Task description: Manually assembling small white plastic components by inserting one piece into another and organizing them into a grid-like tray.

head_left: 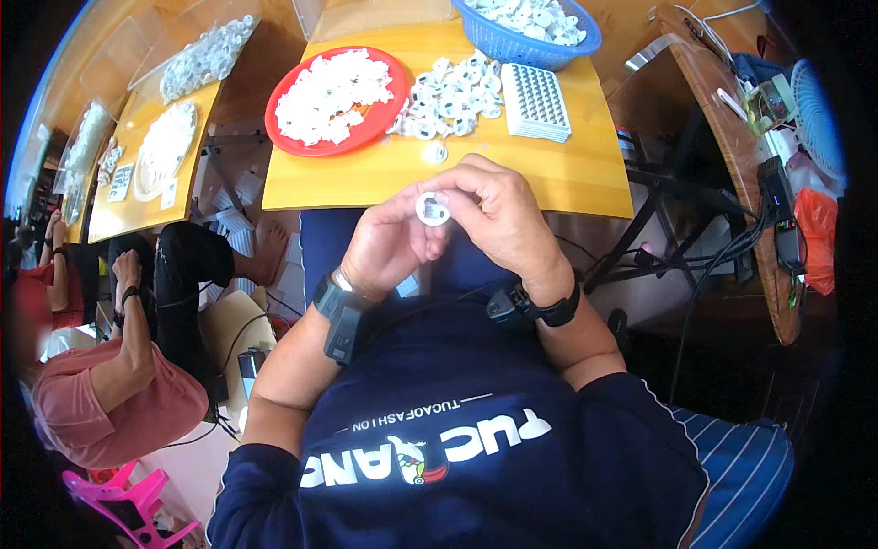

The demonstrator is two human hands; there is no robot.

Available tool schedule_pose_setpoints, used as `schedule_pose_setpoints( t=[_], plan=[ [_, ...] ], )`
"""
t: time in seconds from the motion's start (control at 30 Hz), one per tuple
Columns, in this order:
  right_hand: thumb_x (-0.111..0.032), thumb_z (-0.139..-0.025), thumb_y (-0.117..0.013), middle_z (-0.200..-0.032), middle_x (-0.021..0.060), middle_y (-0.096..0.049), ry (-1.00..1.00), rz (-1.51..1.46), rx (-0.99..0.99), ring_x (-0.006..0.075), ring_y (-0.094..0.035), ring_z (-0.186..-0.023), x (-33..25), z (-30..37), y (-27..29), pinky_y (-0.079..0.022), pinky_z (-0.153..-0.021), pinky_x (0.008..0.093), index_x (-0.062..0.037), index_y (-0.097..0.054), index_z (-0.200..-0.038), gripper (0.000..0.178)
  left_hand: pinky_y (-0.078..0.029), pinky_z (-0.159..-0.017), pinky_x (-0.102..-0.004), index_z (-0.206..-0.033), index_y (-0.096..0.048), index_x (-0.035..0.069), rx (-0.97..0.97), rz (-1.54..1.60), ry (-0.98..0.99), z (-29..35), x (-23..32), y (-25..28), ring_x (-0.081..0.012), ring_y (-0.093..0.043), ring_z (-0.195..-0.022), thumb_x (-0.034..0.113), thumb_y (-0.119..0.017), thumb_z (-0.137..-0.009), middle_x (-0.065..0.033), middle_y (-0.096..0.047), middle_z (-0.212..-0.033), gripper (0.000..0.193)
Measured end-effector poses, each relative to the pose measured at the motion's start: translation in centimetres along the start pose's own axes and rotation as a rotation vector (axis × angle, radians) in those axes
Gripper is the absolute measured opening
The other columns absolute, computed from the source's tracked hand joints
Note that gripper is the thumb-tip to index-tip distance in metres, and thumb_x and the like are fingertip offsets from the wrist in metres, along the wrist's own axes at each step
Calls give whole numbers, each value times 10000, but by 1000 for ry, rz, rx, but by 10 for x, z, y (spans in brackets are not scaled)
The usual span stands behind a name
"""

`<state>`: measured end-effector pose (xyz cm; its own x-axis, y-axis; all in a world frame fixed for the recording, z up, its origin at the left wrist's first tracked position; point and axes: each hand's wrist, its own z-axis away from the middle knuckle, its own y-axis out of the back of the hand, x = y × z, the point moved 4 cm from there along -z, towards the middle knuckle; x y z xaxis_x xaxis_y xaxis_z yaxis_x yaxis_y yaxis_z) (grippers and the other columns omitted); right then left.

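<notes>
Head view: a white disc (pixel 424 212), in front and right of the red tray (pixel 400 89), is grasped by left hand (pixel 377 242) and right hand (pixel 506 212), apparently being worked, a steady pinch being called for.

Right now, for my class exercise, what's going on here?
A person holds a small round white piece at the fingers of the left hand and right hand, by the near edge of a yellow table. On it are a red plate of white bits, a loose pile of round pieces, a white stack and a blue basket.
</notes>
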<state>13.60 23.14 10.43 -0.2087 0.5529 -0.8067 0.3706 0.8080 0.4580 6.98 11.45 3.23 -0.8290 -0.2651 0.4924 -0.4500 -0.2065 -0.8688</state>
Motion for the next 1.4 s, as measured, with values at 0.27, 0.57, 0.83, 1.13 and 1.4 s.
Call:
schedule_pose_setpoints(
  t=[0.27,0.57,0.83,1.13,1.4],
  plan=[
    [-72,-809,-644,-847,133,-629,-100,-219,18,256,-642,-753,1,1,-2,-503,-676,329,4,-662,-917,134,-480,-684,-298,-1044,-532,20,-29,102,-63,0,2,10,-195,-590,-747,230,-569,-912,-100,-606,-859,251],
    [-159,-693,-764,-914,117,-601,89,174,107,300,-603,-862,-14,4,-7,-492,-751,393,-60,-639,-970,320,-483,-804,-312,-1035,-533,24,26,25,-161,-1,4,4,-174,-576,-889,156,-590,-902,-86,-590,-982,196],
    [-88,-690,-710,-924,99,-601,194,258,85,304,-579,-906,-20,3,-9,-478,-785,401,-76,-626,-992,314,-467,-912,-345,-1217,-494,13,25,46,-181,-1,4,1,-183,-572,-1054,183,-547,-928,-83,-586,-1115,339],
    [-83,-746,-654,-987,119,-640,215,210,17,312,-579,-960,-18,1,-10,-470,-862,402,-68,-630,-1041,297,-478,-874,-353,-1240,-484,33,3,-40,-199,4,5,6,-197,-578,-1035,248,-586,-912,-77,-580,-1123,406],
    [-154,-810,-656,-905,156,-655,-12,382,277,326,-617,-906,49,-26,58,-488,-803,400,-37,-686,-921,165,-462,-703,-319,-1064,-498,16,22,38,-216,5,12,15,-245,-560,-766,186,-587,-906,-139,-582,-871,249]
  ],
)
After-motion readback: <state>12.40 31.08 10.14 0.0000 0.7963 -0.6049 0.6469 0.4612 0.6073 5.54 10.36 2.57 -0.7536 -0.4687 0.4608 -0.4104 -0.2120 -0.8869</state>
